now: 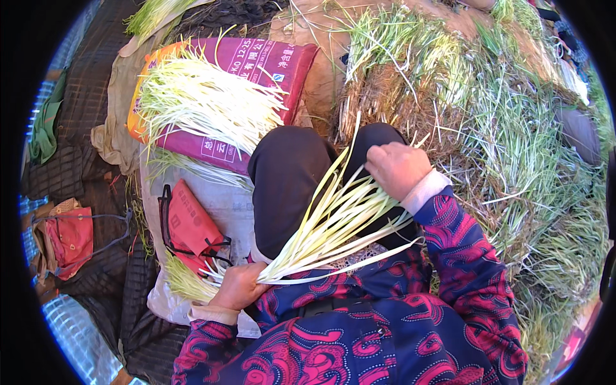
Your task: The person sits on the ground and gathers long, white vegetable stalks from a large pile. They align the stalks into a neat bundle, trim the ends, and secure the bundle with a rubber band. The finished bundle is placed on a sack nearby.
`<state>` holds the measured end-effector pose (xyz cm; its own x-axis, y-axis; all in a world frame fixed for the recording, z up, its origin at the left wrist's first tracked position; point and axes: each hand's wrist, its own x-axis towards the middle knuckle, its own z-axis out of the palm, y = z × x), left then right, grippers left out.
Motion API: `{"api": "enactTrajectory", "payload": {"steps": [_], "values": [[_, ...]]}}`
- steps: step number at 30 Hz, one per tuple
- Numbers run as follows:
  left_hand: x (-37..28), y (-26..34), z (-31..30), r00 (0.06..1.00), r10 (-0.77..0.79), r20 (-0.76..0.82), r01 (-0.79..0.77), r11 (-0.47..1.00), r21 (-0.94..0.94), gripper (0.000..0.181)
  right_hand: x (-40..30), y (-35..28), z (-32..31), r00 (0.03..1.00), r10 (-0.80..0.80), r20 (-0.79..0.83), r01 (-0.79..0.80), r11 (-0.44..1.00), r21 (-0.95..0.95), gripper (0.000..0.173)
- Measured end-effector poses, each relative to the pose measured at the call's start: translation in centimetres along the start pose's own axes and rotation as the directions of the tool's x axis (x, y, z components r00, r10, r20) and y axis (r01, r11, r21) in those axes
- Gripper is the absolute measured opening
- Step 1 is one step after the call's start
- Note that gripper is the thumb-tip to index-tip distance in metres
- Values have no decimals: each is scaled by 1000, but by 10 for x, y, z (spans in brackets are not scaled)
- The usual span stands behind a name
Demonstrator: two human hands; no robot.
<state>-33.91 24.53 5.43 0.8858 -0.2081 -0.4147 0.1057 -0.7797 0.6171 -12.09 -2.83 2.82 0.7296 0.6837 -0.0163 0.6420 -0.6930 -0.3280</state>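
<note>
My left hand [239, 287] is closed around one end of a bunch of pale yellow-white leafy stems [332, 224], which look like blanched chives. The bunch fans out across my lap toward the upper right. At its spread end my right hand [399, 169] is curled, with its fingertips hidden and a stem tip showing beyond its knuckles; it appears to pinch some of the strands. Beyond my knees, a thick pile of similar pale stems [207, 98] lies on a purple and orange printed sack [293, 72].
Unsorted green plants with brown roots [510, 159] are heaped along the right. On a whitish sheet [226, 211] at my left lies a red drawstring bag [192, 221], with more pale stems [185, 279] beside it. Another red cloth bag [70, 240] lies farther left on dark netting [84, 139].
</note>
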Motion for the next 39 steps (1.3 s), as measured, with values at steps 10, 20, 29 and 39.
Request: {"api": "enactTrajectory", "payload": {"steps": [10, 20, 29, 39], "values": [[3, -2, -1, 999, 41, -14, -41, 999, 12, 18, 3, -11, -36, 983, -167, -82, 183, 943, 277, 10], [6, -4, -2, 999, 44, 9, -45, 999, 27, 18, 15, -34, -21, 955, -195, 224, 104, 926, 362, 18], [7, 5, -5, 1000, 8, -24, -8, 1000, -8, 19, 11, -39, -6, 976, -198, 96, 184, 974, 135, 11], [3, -3, -2, 998, 54, -36, -51, 996, 75, 20, 19, 49, -50, 993, 56, -100, -37, 983, 182, 11]]}}
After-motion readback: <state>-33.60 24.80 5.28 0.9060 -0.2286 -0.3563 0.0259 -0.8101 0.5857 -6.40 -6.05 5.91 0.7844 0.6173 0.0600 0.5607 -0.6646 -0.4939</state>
